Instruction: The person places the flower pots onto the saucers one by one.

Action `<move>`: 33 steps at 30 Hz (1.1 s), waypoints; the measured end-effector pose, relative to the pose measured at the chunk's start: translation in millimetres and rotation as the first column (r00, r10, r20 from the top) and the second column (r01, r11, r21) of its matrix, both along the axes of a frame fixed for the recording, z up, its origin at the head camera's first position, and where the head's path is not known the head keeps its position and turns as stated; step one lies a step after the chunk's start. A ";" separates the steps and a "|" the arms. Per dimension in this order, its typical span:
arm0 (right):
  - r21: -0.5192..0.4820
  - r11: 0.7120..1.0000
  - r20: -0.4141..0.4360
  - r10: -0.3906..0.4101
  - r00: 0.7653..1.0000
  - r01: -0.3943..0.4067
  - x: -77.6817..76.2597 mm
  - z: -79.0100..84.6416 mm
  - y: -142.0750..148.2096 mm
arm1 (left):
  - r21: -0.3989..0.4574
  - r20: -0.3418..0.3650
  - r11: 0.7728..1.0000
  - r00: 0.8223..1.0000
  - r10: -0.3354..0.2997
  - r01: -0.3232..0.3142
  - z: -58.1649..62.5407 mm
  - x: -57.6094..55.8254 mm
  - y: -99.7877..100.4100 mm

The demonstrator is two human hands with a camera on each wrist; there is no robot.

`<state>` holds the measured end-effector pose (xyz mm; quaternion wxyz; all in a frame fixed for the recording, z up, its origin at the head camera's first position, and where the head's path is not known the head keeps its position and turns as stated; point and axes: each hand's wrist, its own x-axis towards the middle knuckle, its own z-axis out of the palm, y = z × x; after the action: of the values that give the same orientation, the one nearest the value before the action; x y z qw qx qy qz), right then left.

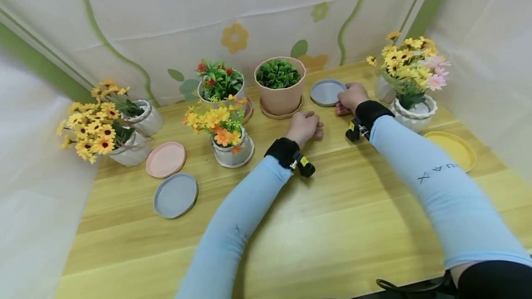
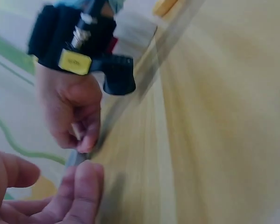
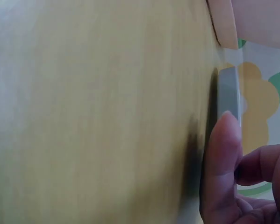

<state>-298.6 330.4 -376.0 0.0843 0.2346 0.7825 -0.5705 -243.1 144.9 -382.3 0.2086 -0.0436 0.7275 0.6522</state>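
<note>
A round blue-grey saucer (image 1: pixel 328 92) is at the back of the table, right of the green plant in the peach pot (image 1: pixel 279 93). My right hand (image 1: pixel 351 98) pinches the saucer's right edge between thumb and fingers. In the right wrist view the saucer (image 3: pixel 229 93) appears edge-on, close over the tabletop. My left hand (image 1: pixel 305 128) is to the left and nearer me, apart from the saucer, its fingers loosely bent around nothing. The left wrist view shows the left hand (image 2: pixel 60 196) in front of the right hand (image 2: pixel 74 107).
Pink (image 1: pixel 166 159), grey (image 1: pixel 176 195) and yellow (image 1: pixel 450 150) saucers lie on the table (image 1: pixel 316 234). A small orange-flowered pot (image 1: pixel 233 151) stands on a saucer. Behind it is a red-flowered plant (image 1: pixel 220 80). Potted yellow flowers stand left (image 1: pixel 130 149) and right (image 1: pixel 413 110).
</note>
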 end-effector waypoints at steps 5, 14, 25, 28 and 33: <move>0.032 0.999 0.014 0.004 1.000 -0.005 -2.0 -6.4 -0.6 | -0.052 0.015 0.996 0.997 0.078 -0.077 -5.3 -21.7 27.5; 0.109 0.994 0.003 0.031 1.000 -0.031 -1.7 -7.4 -2.7 | -0.082 0.003 0.991 0.994 0.108 -0.107 -13.9 -46.6 47.4; 0.533 0.816 0.013 0.256 0.967 -0.224 21.7 36.5 -7.6 | 0.024 0.083 0.986 0.984 0.160 -0.162 -25.5 -65.8 57.4; 0.583 0.787 -0.094 0.311 0.946 -0.201 45.7 89.3 -4.1 | 0.037 0.065 0.984 0.983 0.173 -0.175 -23.6 -64.1 59.8; 0.501 0.865 -0.307 0.198 0.931 -0.019 86.7 175.4 31.3 | 0.069 0.056 0.976 0.977 0.204 -0.208 -22.7 -61.7 60.8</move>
<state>-211.8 361.7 -200.6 -0.0854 0.0985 0.9158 -0.3800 -304.8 205.7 -405.1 0.1590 -0.1271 0.6889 0.6956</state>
